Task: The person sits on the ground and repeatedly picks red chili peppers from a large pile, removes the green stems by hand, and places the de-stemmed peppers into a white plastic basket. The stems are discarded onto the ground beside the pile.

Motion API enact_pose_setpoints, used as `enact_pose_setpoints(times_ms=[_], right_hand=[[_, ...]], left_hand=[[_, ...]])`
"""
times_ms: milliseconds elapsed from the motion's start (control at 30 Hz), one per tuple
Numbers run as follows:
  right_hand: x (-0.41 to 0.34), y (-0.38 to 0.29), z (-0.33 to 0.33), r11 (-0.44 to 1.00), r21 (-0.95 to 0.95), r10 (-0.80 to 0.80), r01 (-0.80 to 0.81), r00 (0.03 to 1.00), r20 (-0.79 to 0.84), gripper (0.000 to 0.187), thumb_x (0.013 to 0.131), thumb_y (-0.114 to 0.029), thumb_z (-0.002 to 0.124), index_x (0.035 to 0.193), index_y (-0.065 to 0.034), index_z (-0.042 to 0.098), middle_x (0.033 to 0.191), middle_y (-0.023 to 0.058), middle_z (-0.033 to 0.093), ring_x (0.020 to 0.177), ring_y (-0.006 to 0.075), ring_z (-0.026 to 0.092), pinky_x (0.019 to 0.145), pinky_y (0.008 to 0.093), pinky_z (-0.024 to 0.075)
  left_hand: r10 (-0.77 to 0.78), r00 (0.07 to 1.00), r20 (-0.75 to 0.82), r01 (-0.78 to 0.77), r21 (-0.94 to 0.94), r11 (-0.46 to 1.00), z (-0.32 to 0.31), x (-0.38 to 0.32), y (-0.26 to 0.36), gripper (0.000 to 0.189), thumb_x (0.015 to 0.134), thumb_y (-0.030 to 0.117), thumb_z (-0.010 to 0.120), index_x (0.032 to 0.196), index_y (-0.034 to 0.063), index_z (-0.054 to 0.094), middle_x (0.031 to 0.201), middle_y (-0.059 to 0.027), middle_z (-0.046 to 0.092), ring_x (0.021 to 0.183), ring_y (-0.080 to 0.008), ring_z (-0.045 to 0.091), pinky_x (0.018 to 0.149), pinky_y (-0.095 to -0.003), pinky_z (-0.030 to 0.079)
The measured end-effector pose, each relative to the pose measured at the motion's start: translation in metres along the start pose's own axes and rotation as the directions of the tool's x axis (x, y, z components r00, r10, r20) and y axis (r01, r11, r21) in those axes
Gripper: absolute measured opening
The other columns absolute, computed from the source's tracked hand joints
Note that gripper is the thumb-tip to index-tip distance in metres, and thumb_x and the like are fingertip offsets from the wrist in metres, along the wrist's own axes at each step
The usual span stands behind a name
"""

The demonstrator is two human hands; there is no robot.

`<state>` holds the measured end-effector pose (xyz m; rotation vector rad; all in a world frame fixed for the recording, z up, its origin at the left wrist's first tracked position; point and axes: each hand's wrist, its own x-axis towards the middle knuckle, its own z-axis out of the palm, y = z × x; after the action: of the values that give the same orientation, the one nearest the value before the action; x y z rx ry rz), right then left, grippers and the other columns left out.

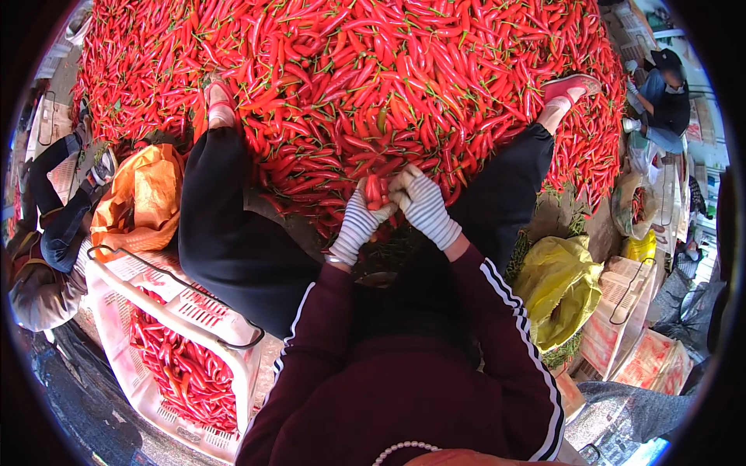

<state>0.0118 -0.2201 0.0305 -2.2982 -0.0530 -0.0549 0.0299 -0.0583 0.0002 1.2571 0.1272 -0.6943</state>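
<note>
A large heap of red chili peppers with green stems spreads in front of me, reaching between my outstretched legs. My left hand, in a striped knit glove, is closed around a few red chili peppers held upright. My right hand, gloved alike, is beside it with bent fingers at those peppers; whether it grips one of them I cannot tell. Green stems lie in the shadow below my hands.
A white plastic crate partly filled with red chilies stands at my left, near an orange sack. At my right are a yellow sack and a pale crate. One person sits at far left, another at upper right.
</note>
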Motion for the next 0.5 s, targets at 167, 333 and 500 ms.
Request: enact_pose_setpoints(times_ms=[167,333,500], right_hand=[[0.003,-0.002,0.013,0.979,-0.157,-0.124,0.133,0.990,0.062,0.008,0.079,-0.010,0.058,0.084,-0.0054,0.061,0.086,0.0110,0.059,0.080,0.0305,0.062,0.071,0.0415,0.0499],[0.049,0.032,0.030,0.885,-0.458,-0.143,0.080,0.984,-0.105,0.017,0.079,-0.008,0.057,0.095,-0.0092,0.063,0.109,0.0120,0.059,0.093,0.0334,0.058,0.080,0.0440,0.0497],[0.091,0.082,0.032,0.750,-0.629,-0.087,0.207,0.973,0.216,0.022,0.083,-0.014,0.056,0.103,-0.0169,0.066,0.119,0.0106,0.059,0.105,0.0296,0.057,0.087,0.0451,0.0488]], left_hand=[[-0.267,0.948,0.172,0.313,-0.371,0.874,-0.021,0.001,-0.022,0.056,0.076,0.014,0.077,0.125,0.0028,0.053,0.105,-0.0068,0.064,0.087,-0.0161,0.063,0.062,-0.0268,0.051],[-0.297,0.955,0.006,0.270,-0.432,0.860,-0.038,0.001,-0.045,0.025,0.085,0.016,0.067,0.105,0.0015,0.065,0.089,-0.0069,0.069,0.078,-0.0150,0.066,0.067,-0.0271,0.053],[-0.144,0.982,-0.125,0.074,-0.449,0.890,-0.034,-0.004,-0.024,0.023,0.088,0.012,0.064,0.108,0.0012,0.064,0.093,-0.0083,0.069,0.084,-0.0174,0.066,0.076,-0.0304,0.054]])
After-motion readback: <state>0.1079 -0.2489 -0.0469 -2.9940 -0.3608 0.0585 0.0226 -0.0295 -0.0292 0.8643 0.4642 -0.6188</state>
